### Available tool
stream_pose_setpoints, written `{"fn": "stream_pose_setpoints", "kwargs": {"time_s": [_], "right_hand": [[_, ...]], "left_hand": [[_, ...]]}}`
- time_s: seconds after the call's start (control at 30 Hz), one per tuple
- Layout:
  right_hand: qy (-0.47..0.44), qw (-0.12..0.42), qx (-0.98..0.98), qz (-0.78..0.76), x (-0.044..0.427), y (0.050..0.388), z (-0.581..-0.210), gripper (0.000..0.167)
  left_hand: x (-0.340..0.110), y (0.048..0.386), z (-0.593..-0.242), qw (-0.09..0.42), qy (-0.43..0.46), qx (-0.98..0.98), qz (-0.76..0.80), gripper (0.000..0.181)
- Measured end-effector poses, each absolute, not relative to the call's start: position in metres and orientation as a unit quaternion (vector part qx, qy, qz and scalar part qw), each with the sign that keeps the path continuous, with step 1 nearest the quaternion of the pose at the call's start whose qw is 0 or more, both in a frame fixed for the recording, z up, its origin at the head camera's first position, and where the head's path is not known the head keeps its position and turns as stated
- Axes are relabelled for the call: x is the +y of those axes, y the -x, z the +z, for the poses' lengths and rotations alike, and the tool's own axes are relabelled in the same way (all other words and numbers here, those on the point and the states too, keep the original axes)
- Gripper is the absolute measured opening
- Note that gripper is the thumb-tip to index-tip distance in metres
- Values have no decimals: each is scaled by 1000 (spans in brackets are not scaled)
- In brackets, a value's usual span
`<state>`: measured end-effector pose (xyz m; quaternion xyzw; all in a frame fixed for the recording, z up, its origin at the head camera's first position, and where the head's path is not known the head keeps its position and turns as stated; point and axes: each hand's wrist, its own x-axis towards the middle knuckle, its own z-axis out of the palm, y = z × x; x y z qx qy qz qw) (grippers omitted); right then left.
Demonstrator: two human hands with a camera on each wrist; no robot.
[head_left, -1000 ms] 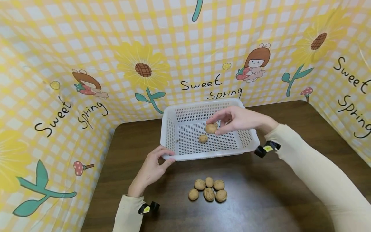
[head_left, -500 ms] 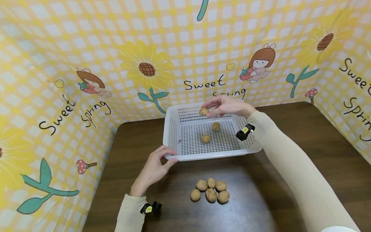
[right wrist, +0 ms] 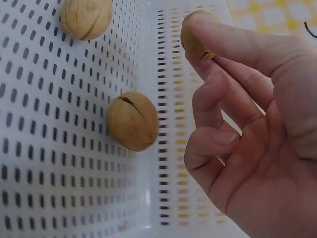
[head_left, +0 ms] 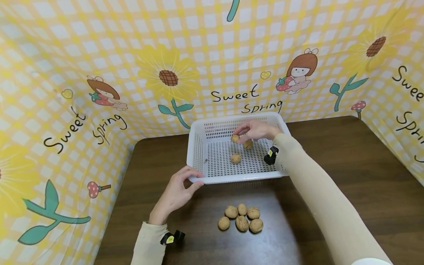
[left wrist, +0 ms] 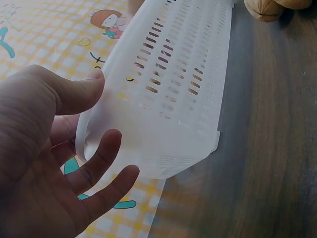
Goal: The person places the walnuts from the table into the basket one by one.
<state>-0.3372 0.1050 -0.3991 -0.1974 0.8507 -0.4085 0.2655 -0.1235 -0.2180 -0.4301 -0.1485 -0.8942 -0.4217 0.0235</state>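
Observation:
A white perforated plastic basket (head_left: 212, 179) stands toward the back of the table. My left hand (head_left: 177, 189) grips its near left corner, thumb and fingers on either side of the rim (left wrist: 116, 59). Over the basket's far part, my right hand (head_left: 256, 130) pinches a walnut (right wrist: 195, 37) between thumb and fingers. Below that hand, a cracked walnut (right wrist: 132, 121) rests on the basket floor, partly covered by the hand in the head view. Another walnut (head_left: 236, 158) lies nearer the front of the floor.
Several walnuts (head_left: 242, 223) sit in two loose rows on the dark wooden table (head_left: 159, 162) in front of the basket. A yellow checked cloth (head_left: 198, 55) with printed flowers hangs behind and at the sides. A white round edge (head_left: 371, 261) shows at the bottom right.
My right hand let one walnut go onto the basket floor, then moved back and left with another in its fingers, and has since lowered slightly. The left hand keeps its grip.

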Motion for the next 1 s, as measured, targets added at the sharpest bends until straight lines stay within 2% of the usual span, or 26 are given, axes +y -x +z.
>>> {"fn": "stream_pose_setpoints", "kwargs": {"time_s": [0.33,0.7,1.0], "right_hand": [[226,271,864,-359,96,333,-419,49],[256,239,899,-264,82,328,-421,37],[250,246,889,-296,87,325,-413,44]], "left_hand": [[-218,123,-430,21,148,-892,-427,11],[-218,123,-431,27,148,-891,-428,13],[-218,122,-431,23,152,-892,-424,11]]}}
